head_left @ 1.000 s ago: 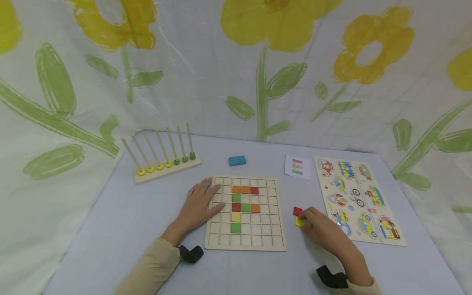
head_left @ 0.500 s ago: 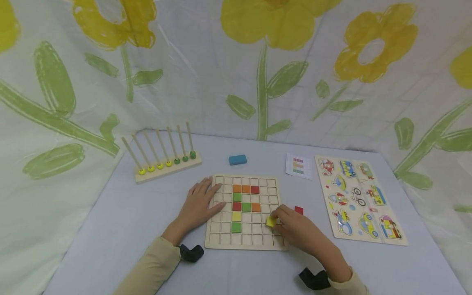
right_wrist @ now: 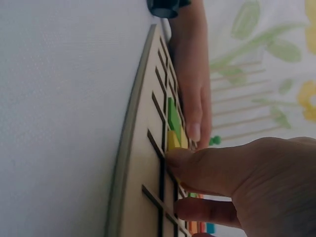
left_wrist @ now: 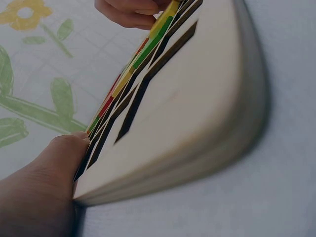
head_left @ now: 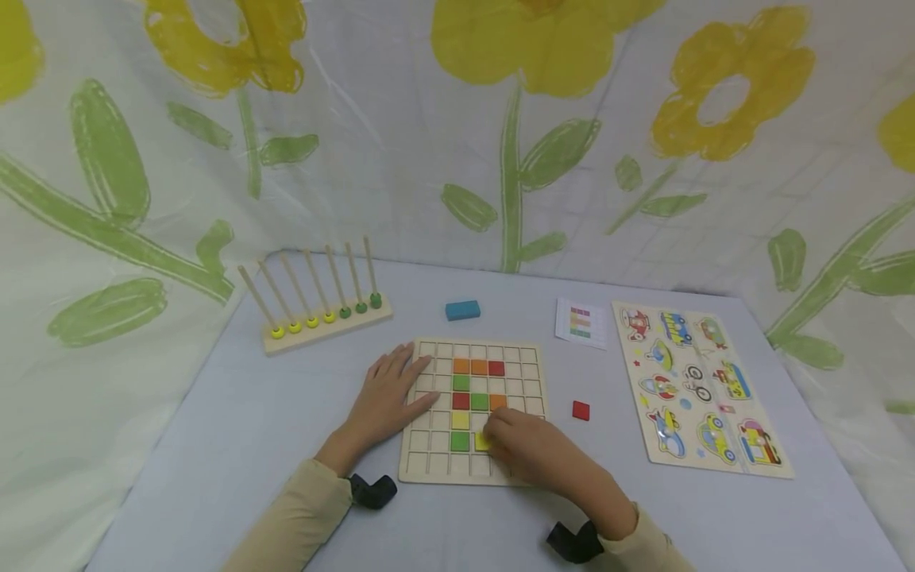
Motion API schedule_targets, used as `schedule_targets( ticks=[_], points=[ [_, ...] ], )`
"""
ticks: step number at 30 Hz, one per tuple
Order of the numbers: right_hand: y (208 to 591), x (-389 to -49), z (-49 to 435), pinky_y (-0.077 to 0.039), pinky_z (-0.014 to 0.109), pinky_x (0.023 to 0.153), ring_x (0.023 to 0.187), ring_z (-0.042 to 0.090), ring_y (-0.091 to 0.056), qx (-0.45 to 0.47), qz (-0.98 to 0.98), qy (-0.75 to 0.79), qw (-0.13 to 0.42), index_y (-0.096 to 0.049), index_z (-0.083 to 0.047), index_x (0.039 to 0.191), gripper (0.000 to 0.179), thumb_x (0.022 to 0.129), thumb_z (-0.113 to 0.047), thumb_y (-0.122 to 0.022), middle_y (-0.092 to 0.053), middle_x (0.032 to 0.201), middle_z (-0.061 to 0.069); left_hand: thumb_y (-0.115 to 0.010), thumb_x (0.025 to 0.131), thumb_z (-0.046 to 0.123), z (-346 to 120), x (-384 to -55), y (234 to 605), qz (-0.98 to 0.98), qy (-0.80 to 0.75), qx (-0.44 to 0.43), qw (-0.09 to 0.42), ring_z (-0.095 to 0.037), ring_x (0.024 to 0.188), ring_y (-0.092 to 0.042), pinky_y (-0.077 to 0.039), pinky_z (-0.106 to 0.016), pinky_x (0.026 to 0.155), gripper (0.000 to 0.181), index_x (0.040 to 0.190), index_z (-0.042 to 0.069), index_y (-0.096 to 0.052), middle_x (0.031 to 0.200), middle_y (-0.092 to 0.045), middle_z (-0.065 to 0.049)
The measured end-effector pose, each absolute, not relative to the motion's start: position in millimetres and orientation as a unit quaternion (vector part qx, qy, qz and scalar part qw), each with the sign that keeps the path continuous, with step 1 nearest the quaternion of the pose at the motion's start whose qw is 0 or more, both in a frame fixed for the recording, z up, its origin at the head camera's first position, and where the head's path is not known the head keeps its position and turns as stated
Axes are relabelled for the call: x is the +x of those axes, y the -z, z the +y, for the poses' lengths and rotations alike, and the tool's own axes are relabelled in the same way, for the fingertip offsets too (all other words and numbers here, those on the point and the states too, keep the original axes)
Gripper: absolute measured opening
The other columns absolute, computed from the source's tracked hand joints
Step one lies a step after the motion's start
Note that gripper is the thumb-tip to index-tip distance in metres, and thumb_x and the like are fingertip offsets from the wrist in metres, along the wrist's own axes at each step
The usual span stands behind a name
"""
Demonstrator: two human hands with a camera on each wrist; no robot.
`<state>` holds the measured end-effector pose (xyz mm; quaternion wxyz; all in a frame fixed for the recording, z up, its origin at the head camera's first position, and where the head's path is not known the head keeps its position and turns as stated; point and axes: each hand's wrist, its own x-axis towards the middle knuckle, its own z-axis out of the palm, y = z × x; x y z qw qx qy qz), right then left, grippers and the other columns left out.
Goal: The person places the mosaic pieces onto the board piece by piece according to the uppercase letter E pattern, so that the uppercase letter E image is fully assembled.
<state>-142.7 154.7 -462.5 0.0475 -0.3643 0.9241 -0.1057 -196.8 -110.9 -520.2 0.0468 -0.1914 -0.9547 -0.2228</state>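
Note:
A wooden grid board (head_left: 429,463) lies in the middle of the table, with orange, red, green and yellow square tiles set in some cells. My right hand (head_left: 539,453) pinches a yellow tile (head_left: 482,441) at the cell just right of the lowest green tile (head_left: 460,441). In the right wrist view the thumb presses at the edge of that yellow tile (right_wrist: 173,140), beside the green one. My left hand (head_left: 382,401) rests with spread fingers on the board's left edge; its thumb (left_wrist: 71,145) lies along the rim in the left wrist view.
A loose red tile (head_left: 581,411) lies right of the board. Behind stand a peg abacus (head_left: 329,324) with yellow and green beads and a blue block (head_left: 462,310). A printed pattern card (head_left: 581,323) and a vehicle puzzle board (head_left: 672,381) lie to the right.
My right hand has picked up the yellow tile from beside the red one and carried it left onto the board, next to the lowest green tile. My left hand has stayed put.

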Motion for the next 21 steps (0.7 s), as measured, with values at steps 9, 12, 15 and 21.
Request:
schedule_targets(
  ticks=[9,12,15,21],
  points=[
    [469.1,-141.8,153.8,-0.051,0.019,0.081,0.087,0.005,-0.054,-0.383,0.914,0.129,0.026,-0.063,-0.019,0.107,0.017,0.091,-0.022,-0.067,-0.058,0.103,-0.010,-0.050,0.092,0.058,-110.8,-196.4,517.8,-0.954,0.227,-0.190,0.043,-0.028,0.146,-0.019,-0.016,-0.052,0.116,0.069,0.146,0.017,-0.040,0.156,-0.028,-0.012],
    [469.1,-141.8,153.6,-0.052,0.020,0.081,0.087,0.006,-0.055,-0.386,0.912,0.134,0.017,-0.064,-0.019,0.106,0.018,0.090,-0.022,-0.068,-0.059,0.102,-0.009,-0.050,0.092,0.058,-111.1,-196.5,517.9,-0.954,0.229,-0.189,0.043,-0.029,0.146,-0.019,-0.016,-0.053,0.116,0.068,0.146,0.017,-0.041,0.156,-0.028,-0.012],
    [469.8,-141.6,153.2,-0.052,0.020,0.080,0.086,0.006,-0.055,-0.385,0.913,0.132,0.014,-0.064,-0.018,0.106,0.019,0.089,-0.022,-0.069,-0.059,0.102,-0.009,-0.050,0.092,0.058,-111.1,-196.6,519.0,-0.954,0.228,-0.189,0.041,-0.028,0.146,-0.019,-0.016,-0.052,0.116,0.068,0.147,0.017,-0.040,0.156,-0.027,-0.012],
    [469.5,-142.1,155.7,-0.052,0.021,0.083,0.089,0.005,-0.055,-0.379,0.915,0.135,0.033,-0.063,-0.018,0.111,0.023,0.090,-0.025,-0.068,-0.060,0.105,-0.009,-0.052,0.092,0.056,-110.0,-196.6,520.3,-0.952,0.231,-0.193,0.052,-0.029,0.145,-0.021,-0.017,-0.053,0.115,0.067,0.145,0.017,-0.042,0.155,-0.029,-0.013]
  ],
)
